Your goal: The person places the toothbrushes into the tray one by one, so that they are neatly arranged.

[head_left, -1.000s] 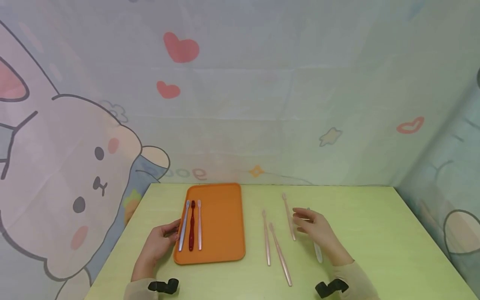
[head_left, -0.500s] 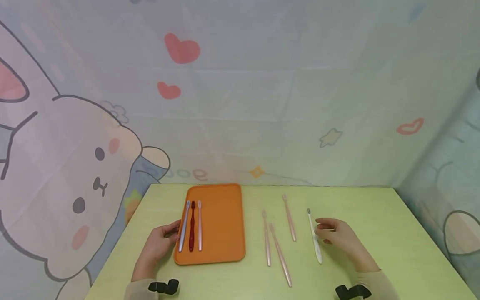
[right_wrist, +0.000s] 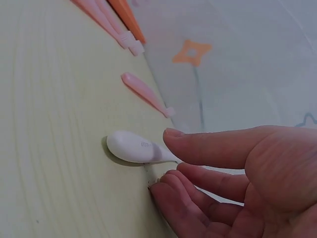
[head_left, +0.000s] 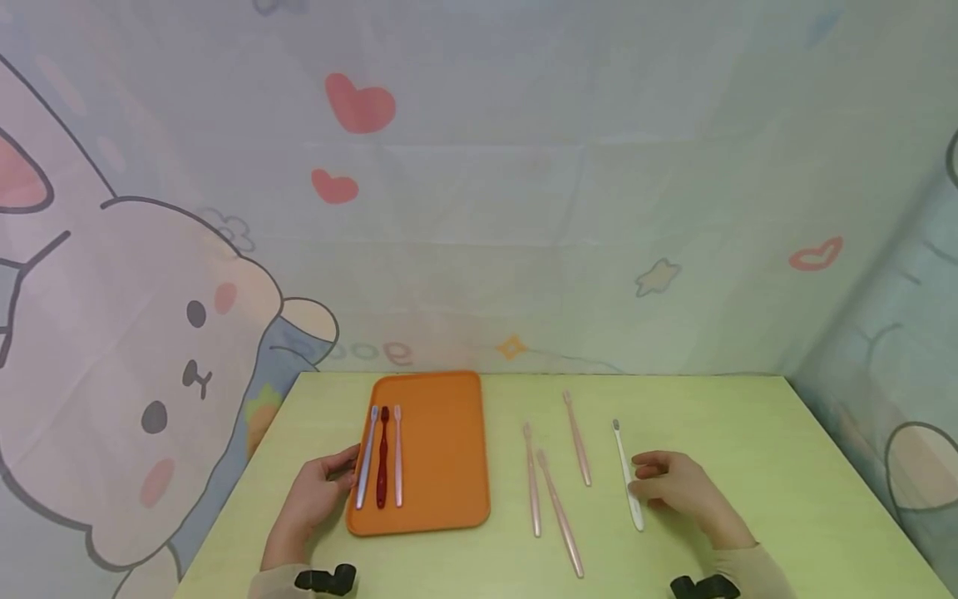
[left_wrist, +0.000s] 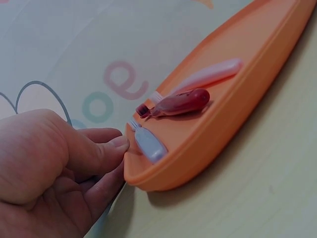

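Note:
My left hand (head_left: pixel 313 499) is at the left edge of an orange tray (head_left: pixel 449 453), its thumb and fingers pinching the rim in the left wrist view. On the tray lie a light blue toothbrush (head_left: pixel 366 466), a dark red toothbrush (head_left: pixel 382 466) and a pink toothbrush (head_left: pixel 398 466), side by side. A white toothbrush (head_left: pixel 627 474) with a grey head lies on the table by the fingertips of my right hand (head_left: pixel 684 491). In the right wrist view, thumb and fingers are apart on either side of its handle (right_wrist: pixel 131 146), without a visible pinch.
Between the tray and the white toothbrush, three pink toothbrushes lie on the pale green table (head_left: pixel 786 482): a left one (head_left: pixel 532 487), a front one (head_left: pixel 561 520) and a far one (head_left: pixel 578 445). A printed cloth wall (head_left: pixel 479 208) stands behind the table's back edge.
My right hand has moved right, from beside the far pink toothbrush to the white toothbrush, then slightly nearer. My left hand has stayed at the tray's edge.

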`<act>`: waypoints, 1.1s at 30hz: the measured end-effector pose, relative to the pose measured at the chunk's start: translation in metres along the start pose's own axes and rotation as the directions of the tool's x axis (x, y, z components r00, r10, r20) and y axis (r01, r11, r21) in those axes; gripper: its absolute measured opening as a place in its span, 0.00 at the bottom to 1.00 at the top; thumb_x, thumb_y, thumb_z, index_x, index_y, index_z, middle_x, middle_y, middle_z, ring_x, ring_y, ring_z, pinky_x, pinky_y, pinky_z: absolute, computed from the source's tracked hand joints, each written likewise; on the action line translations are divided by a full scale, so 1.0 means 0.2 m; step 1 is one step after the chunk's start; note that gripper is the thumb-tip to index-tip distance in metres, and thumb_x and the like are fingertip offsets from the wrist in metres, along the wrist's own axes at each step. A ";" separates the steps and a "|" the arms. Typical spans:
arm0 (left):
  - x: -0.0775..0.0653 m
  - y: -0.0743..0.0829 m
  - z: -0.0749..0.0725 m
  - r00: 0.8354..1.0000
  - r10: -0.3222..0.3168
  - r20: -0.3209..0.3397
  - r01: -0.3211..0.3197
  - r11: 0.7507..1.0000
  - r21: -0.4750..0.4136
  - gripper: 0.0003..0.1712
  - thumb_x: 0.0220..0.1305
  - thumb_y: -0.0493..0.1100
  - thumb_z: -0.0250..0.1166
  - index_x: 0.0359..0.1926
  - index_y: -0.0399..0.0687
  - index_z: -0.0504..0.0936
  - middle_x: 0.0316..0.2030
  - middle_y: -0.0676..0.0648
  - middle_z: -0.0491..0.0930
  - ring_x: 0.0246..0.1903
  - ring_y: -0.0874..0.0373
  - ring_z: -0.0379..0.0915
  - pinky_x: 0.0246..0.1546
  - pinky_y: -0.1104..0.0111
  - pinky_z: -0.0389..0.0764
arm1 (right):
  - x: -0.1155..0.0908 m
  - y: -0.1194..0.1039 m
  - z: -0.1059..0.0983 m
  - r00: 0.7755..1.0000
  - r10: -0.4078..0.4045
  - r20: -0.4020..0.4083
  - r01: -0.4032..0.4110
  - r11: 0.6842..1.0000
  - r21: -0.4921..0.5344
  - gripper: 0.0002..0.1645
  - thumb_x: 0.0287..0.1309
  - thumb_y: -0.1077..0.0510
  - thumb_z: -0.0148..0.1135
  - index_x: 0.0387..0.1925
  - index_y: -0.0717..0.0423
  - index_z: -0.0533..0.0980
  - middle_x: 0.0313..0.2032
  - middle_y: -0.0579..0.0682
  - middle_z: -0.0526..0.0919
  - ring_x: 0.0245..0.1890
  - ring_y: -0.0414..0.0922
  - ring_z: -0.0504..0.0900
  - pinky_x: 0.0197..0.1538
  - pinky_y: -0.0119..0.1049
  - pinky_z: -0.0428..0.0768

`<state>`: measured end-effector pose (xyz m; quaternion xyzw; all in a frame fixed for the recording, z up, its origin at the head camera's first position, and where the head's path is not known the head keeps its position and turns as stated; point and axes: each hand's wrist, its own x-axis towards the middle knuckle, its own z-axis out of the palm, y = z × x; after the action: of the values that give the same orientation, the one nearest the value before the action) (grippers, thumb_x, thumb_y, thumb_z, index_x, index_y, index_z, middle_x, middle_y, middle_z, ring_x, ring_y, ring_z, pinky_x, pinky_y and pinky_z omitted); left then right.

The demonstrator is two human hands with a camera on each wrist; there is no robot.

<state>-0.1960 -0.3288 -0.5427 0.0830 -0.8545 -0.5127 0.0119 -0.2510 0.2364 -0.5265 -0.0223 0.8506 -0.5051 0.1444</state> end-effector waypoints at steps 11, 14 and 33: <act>0.00 0.00 0.00 1.000 -0.001 0.005 0.001 1.000 -0.014 0.29 0.71 0.27 0.64 0.72 0.32 0.75 0.64 0.32 0.81 0.70 0.34 0.69 0.74 0.40 0.63 | -0.01 -0.01 0.03 1.000 0.004 -0.015 -0.004 1.000 -0.011 0.34 0.58 0.65 0.78 0.63 0.74 0.76 0.53 0.63 0.84 0.43 0.48 0.86 0.44 0.43 0.89; 0.00 0.00 0.00 1.000 0.001 0.002 -0.001 1.000 -0.005 0.29 0.71 0.27 0.64 0.72 0.32 0.76 0.64 0.32 0.81 0.70 0.34 0.69 0.74 0.40 0.62 | -0.01 -0.02 0.03 1.000 0.000 -0.018 0.000 1.000 -0.021 0.33 0.58 0.65 0.78 0.63 0.74 0.76 0.52 0.63 0.84 0.42 0.48 0.86 0.43 0.43 0.89; 0.00 -0.01 0.01 1.000 0.017 -0.012 -0.017 1.000 0.004 0.29 0.71 0.27 0.64 0.71 0.32 0.76 0.61 0.33 0.83 0.67 0.36 0.74 0.72 0.44 0.67 | -0.03 -0.05 0.11 0.992 -0.067 -0.106 0.044 0.978 -0.205 0.27 0.51 0.65 0.76 0.54 0.71 0.82 0.42 0.52 0.86 0.39 0.47 0.86 0.37 0.37 0.88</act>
<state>-0.1968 -0.3284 -0.5451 0.0788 -0.8561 -0.5104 0.0212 -0.2404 0.2129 -0.5262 -0.0319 0.9033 -0.4204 0.0791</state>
